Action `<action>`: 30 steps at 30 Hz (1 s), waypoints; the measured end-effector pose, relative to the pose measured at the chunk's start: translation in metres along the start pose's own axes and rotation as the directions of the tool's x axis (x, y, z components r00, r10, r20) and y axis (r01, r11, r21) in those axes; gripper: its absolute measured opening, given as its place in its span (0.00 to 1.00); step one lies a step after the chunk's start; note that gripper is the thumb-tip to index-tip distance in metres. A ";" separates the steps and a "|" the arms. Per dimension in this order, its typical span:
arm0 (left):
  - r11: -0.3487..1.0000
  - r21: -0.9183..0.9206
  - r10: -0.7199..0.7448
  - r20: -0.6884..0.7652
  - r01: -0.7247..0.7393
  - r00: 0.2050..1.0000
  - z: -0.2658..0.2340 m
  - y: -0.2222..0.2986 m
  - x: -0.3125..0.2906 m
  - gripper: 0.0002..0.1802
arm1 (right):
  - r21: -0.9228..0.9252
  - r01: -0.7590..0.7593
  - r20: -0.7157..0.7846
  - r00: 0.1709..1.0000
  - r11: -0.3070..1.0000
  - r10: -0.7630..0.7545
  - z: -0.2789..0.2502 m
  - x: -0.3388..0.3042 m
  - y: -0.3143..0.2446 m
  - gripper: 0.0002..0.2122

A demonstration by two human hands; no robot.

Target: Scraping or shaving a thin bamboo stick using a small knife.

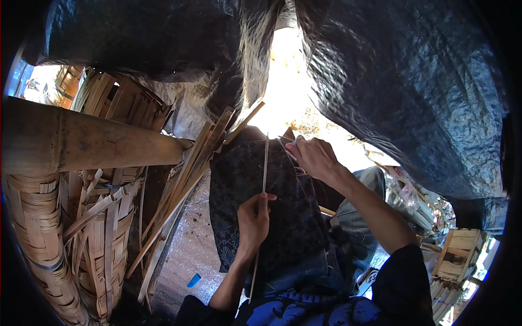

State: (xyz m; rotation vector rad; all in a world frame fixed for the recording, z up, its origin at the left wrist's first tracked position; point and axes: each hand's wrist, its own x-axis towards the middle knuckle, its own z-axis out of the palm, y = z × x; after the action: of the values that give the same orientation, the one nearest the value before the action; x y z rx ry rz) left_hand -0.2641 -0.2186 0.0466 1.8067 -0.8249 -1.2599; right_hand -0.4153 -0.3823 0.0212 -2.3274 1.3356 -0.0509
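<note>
My left hand [254,223] pinches a long, thin bamboo strip [265,168] between thumb and fingers. The strip stands nearly upright in the picture, its lower end running down past my wrist toward my body. Farther up and to the right, my right hand [315,157] is closed around what looks like a small knife [286,139]; only a short bit of thin blade shows, and the handle is hidden in the fingers. The blade sits just right of the strip's far end. A dark patterned cloth [272,204] covers my lap beneath both hands.
Left of me, a thick bamboo pole [119,138] lies across, with split bamboo slats [187,179] leaning beside it. Woven bamboo baskets [41,233] stand below and behind. Dark plastic sheeting [397,81] hangs ahead. A wooden crate [458,254] is at right, a blue scrap [193,280] on the floor.
</note>
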 end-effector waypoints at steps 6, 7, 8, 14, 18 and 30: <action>0.998 -0.036 0.051 0.007 -0.050 0.999 -0.001 0.001 -0.003 0.16 | 0.056 -0.097 -0.237 0.965 0.994 0.108 -0.015 0.010 0.032 0.20; 0.996 -0.086 -0.006 0.034 0.009 0.999 -0.005 -0.001 -0.004 0.15 | 0.119 -0.076 -0.229 0.968 0.990 0.101 -0.008 0.001 0.031 0.18; 0.988 -0.139 -0.054 0.054 0.061 0.997 -0.006 -0.001 -0.002 0.14 | 0.067 0.152 -0.316 0.941 0.986 -0.124 0.004 -0.009 0.030 0.16; 0.976 -0.210 -0.052 0.061 0.064 0.997 -0.009 0.004 0.003 0.11 | 0.447 0.168 -0.127 0.984 0.879 -0.123 -0.009 -0.074 -0.016 0.13; 0.995 -0.093 -0.042 0.032 0.045 0.999 -0.005 0.006 0.002 0.11 | 0.527 0.087 -0.058 0.996 0.846 -0.067 0.000 -0.085 -0.021 0.14; 0.998 0.043 0.048 -0.037 -0.046 0.998 0.001 -0.011 0.001 0.12 | 0.238 0.091 0.019 0.995 0.967 -0.098 0.016 -0.080 -0.018 0.19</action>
State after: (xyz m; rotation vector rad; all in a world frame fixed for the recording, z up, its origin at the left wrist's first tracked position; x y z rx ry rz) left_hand -0.2642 -0.2142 0.0363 1.8287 -0.8741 -1.1831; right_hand -0.4390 -0.3025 0.0288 -2.1785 1.1361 -0.1934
